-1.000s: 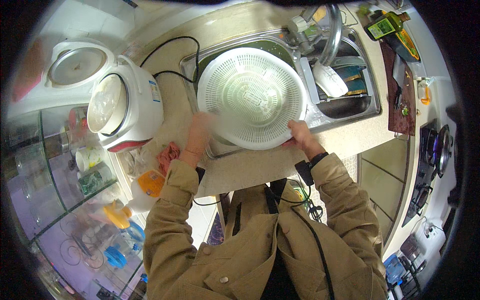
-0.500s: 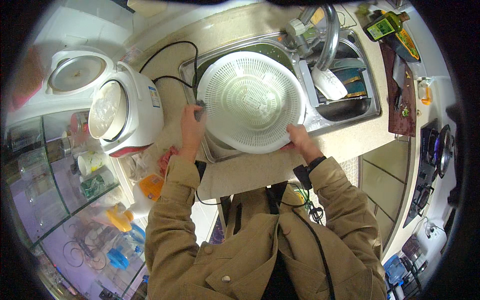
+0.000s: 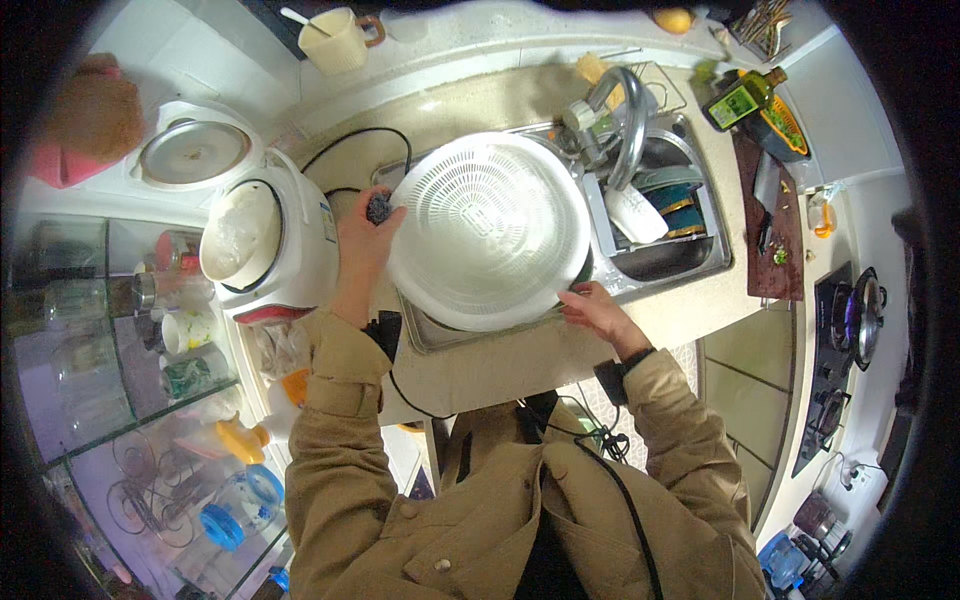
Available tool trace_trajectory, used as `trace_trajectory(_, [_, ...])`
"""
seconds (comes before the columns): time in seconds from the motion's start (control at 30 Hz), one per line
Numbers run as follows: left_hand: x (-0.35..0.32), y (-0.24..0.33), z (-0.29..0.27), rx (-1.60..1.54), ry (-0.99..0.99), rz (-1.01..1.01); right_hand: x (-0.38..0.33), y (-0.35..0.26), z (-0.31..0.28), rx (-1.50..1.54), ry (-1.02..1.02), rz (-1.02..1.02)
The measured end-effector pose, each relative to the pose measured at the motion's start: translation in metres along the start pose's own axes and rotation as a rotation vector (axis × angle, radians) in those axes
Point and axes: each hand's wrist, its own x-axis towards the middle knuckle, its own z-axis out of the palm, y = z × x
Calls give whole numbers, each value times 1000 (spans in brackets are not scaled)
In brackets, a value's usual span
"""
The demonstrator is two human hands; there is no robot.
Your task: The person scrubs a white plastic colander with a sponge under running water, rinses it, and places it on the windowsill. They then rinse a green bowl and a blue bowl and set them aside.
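A large round white colander [image 3: 490, 230] lies over the left basin of the steel sink [image 3: 435, 335], its slotted bottom showing. My left hand [image 3: 365, 235], left of the colander, pinches a dark grey scouring pad [image 3: 379, 208] between thumb and fingers, close to the rim. Over by the colander's lower right edge is my right hand [image 3: 597, 313]. Its fingers are apart and slightly bent, with the tips at the rim; none of them visibly wraps around it.
A white rice cooker [image 3: 312, 235] with its lid raised stands left of the sink. The faucet [image 3: 635, 130] arches over the right basin, where a white bowl [image 3: 637, 215] and dishes sit. Farther right, a knife [image 3: 767, 182] lies on a brown cutting board [image 3: 785, 235] beside an oil bottle [image 3: 740, 103].
The view has shifted, bringing a mug at the back into sight. My right hand's grip on the colander rim has loosened. The scouring pad stays in my left hand, now more exposed.
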Motion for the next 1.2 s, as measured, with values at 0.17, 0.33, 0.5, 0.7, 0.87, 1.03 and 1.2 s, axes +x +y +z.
trace_trajectory(0.17, [14,66,-25,105,-229,405,-70,-85,-19,-563,458,-743])
trace_trajectory(0.33, [14,104,-3,4,-550,555,-96,-158,-21,-589,394,-1023])
trace_trajectory(0.5, [22,90,38,24,-469,716,-66,-157,-7,-699,324,-906])
trace_trajectory(0.7, [18,86,60,-348,99,275,-44,-144,-10,-545,365,-830])
trace_trajectory(0.87, [-54,118,117,-118,-129,565,-18,-136,6,-221,409,-817])
trace_trajectory(1.03, [-43,87,146,-170,-58,540,-17,-126,7,94,119,-626])
trace_trajectory(1.2, [-27,62,144,-371,-58,278,-20,-135,18,42,84,-719])
